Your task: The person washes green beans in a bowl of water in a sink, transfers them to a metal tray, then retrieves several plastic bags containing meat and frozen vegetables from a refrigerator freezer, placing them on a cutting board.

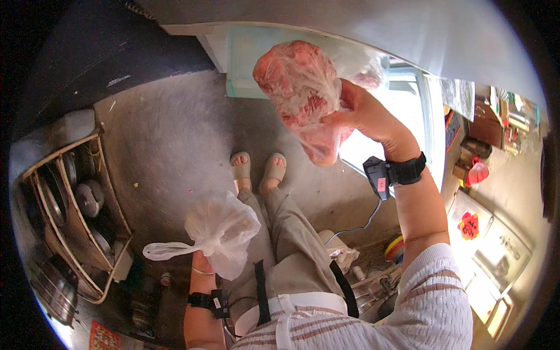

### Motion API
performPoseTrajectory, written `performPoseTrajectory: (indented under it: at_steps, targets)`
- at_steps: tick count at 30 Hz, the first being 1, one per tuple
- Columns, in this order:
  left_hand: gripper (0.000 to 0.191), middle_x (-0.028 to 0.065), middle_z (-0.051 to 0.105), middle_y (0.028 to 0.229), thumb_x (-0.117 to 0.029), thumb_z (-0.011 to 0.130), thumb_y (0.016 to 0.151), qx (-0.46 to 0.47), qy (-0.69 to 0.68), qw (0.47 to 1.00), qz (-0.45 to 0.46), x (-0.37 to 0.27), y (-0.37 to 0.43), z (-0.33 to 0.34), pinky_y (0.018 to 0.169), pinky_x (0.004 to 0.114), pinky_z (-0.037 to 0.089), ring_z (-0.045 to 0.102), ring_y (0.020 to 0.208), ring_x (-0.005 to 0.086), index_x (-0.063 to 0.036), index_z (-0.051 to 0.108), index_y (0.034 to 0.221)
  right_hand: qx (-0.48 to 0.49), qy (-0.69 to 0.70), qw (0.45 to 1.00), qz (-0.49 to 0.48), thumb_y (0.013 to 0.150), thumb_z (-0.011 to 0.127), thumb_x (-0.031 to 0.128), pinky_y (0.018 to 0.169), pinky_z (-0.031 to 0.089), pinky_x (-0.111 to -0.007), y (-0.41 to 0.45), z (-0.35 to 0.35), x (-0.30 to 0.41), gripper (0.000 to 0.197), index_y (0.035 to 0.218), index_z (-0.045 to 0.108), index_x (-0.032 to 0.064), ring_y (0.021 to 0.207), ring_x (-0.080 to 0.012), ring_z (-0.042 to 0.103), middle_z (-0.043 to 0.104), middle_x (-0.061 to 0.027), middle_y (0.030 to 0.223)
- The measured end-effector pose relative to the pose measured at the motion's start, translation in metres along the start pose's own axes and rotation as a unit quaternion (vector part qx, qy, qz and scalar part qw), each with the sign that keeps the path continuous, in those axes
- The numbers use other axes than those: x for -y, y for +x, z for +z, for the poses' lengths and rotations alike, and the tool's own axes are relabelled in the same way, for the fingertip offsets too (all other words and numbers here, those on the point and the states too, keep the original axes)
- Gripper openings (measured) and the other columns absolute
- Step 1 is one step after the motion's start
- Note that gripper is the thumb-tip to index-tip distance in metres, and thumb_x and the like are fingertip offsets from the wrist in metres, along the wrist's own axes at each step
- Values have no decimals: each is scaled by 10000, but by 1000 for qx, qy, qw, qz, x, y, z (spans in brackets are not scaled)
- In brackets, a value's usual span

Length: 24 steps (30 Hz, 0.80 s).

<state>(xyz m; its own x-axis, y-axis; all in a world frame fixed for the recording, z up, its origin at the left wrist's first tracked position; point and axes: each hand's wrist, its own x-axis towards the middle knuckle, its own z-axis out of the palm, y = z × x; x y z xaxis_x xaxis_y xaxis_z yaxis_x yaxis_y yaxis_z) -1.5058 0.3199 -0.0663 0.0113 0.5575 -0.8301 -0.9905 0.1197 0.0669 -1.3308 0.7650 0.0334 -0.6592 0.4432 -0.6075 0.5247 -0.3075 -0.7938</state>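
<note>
My right hand [372, 118] grips a clear plastic bag of raw red meat [302, 96], which looks frozen, by its right side. The bag is held up in front of a pale green translucent drawer [245, 65] that appears to belong to an open freezer compartment. Lower down, at the left of my legs, a knotted white plastic bag [223, 227] hangs over my left hand [202, 261]. The bag covers most of that hand's fingers, and its contents are hard to make out. Another clear bag with something reddish [369, 76] lies behind my right wrist, in the compartment.
A grey appliance door [393, 26] spans the top, and a bright open door panel [407, 113] stands at the right. At the left is a rack [98, 175] with pot lids. A dark cabinet [118, 57] fills the upper left. Several items lie beside my right leg, including a white container [328, 238].
</note>
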Motion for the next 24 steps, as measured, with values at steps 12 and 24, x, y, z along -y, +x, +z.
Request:
performPoseTrajectory:
  at_steps: [12,24]
  targets:
    - [519,141,561,1074,-93,632,750,20,43,998,-46,-21,3,20,814,350,494,583,917,204,18,422,1212,-139,36,987,-77,688,690,-21,915,401,-290,-47,12,-47,688,1279,339,16,1056,-152,497,508,-76,1164]
    - [736,155,425,1269,-385,667,741,42,148,988,-21,-18,6,21,935,491,404,447,1143,339,11,356,1278,-334,-256,895,-146,670,626,-97,733,480,-269,-51,30,-53,518,1149,462,15,875,-150,584,575,-95,1004]
